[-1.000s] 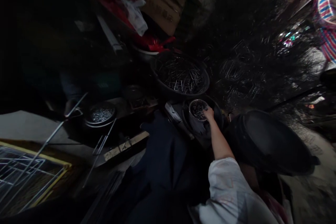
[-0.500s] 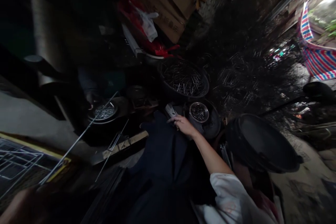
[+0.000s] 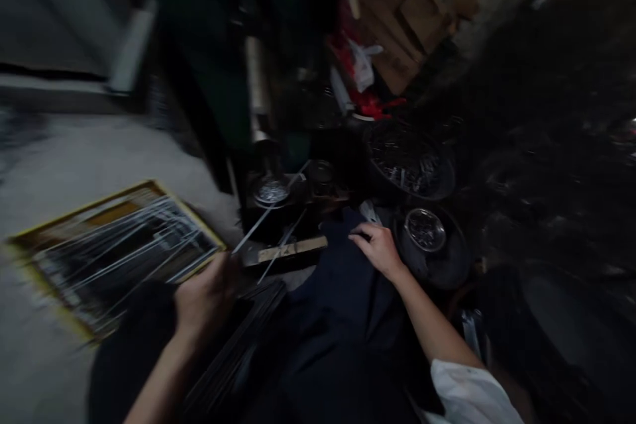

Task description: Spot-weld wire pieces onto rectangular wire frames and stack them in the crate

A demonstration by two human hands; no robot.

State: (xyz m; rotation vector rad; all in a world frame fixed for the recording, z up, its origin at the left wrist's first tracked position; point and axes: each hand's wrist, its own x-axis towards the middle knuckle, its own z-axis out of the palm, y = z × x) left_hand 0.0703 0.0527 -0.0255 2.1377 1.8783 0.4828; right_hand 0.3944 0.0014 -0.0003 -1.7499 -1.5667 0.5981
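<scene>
My left hand [image 3: 206, 295], somewhat blurred, is closed around a thin metal rod [image 3: 253, 228] at the lower left. The rod slants up and away, passing in front of a dish of small shiny metal pieces [image 3: 272, 192]. Over the dark cloth [image 3: 342, 278] on my lap, my right hand [image 3: 378, 248] has thumb and forefinger brought together in a pinch; anything between them is too small to make out. Just right of it, a round metal bowl [image 3: 424, 230] of small metal pieces rests in a dark basin [image 3: 460, 265].
A yellow-edged crate [image 3: 161, 187] of wire frames stands at left. A light wooden strip [image 3: 293, 250] lies ahead of my lap. Behind are a large dark tub [image 3: 447, 175] of metal pieces, a red bag [image 3: 370, 106] and cardboard [image 3: 392, 33]. Thin dark rods [image 3: 238, 344] lie beside my lap.
The view has swung left, so the scene sits further right. My left hand, barely visible before at the lower left corner, now shows fully with the rod. My right hand remains over my lap.
</scene>
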